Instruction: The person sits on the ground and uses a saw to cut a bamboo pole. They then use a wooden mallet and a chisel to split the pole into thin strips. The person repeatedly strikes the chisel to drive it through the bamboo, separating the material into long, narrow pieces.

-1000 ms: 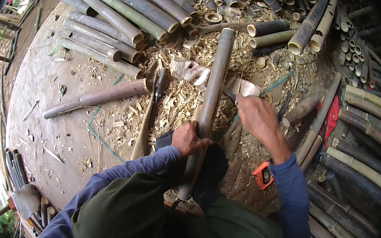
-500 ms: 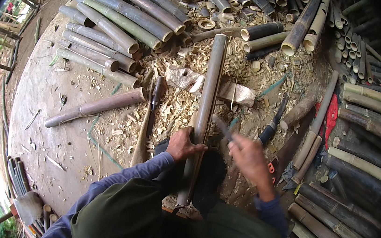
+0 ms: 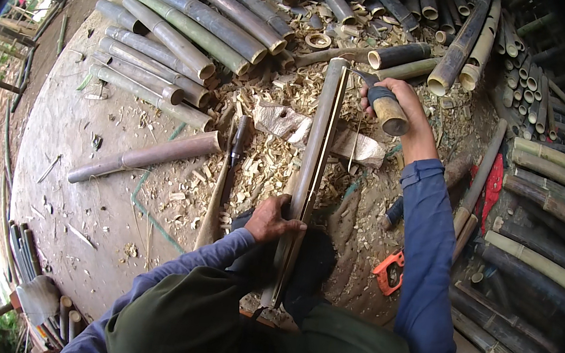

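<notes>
A long brown bamboo tube [image 3: 317, 125] slants away from between my knees, with pale cut lines along its right side. My left hand [image 3: 273, 219] is closed round its nearer part, thumb laid across the top. At the far end my right hand [image 3: 402, 106] grips a knife by its thick round handle [image 3: 388, 113], which has a black wrapping. The knife's short dark blade points left at the tube's far right edge; I cannot tell whether it touches. Beneath the tube lies a pale, hacked wooden block [image 3: 359, 145] among wood chips.
A loose bamboo tube [image 3: 145, 155] and a dark-handled tool [image 3: 238, 145] lie to the left. An orange saw handle [image 3: 388, 272] rests near my right forearm. Bamboo tubes are piled at the far left [image 3: 195, 24] and the right [image 3: 545, 192]. Red cloth [image 3: 493, 186] lies beside the right stack.
My right hand has moved the knife away from me, from beside the tube's middle to its far end. Pale lines now show along the tube's right side. My left hand stays on the tube.
</notes>
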### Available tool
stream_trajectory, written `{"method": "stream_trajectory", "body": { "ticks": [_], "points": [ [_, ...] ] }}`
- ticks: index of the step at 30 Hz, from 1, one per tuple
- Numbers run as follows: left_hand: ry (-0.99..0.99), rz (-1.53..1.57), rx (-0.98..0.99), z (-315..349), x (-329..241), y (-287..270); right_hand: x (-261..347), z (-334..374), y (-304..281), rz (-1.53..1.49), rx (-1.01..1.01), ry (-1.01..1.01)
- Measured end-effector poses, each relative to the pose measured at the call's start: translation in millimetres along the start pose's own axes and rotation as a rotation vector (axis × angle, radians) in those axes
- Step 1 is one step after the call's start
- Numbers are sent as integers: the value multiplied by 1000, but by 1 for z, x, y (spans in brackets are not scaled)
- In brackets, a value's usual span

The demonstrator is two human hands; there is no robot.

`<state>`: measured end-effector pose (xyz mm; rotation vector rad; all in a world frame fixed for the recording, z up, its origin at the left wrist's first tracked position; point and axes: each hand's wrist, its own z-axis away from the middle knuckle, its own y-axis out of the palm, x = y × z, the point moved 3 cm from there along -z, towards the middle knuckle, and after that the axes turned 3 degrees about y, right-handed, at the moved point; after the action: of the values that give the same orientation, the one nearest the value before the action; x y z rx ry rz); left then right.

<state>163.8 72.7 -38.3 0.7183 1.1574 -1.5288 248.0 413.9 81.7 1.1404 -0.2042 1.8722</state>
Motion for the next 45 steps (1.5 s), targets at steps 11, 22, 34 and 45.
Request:
{"method": "stream_trajectory", "body": {
  "ticks": [11, 22, 34, 45],
  "points": [
    [-11, -48, -13, 0, 1, 0, -27, 25, 14, -35, 27, 2],
    [-6, 88, 17, 1, 10, 0, -130, 146, 48, -94, -86, 278],
    [-72, -3, -126, -34, -29, 10, -145, 239, -2, -422, -251, -89],
    [346, -1065, -346, -149, -241, -209, -167, 291, -81, -427, -659, -352]
  ]
}}
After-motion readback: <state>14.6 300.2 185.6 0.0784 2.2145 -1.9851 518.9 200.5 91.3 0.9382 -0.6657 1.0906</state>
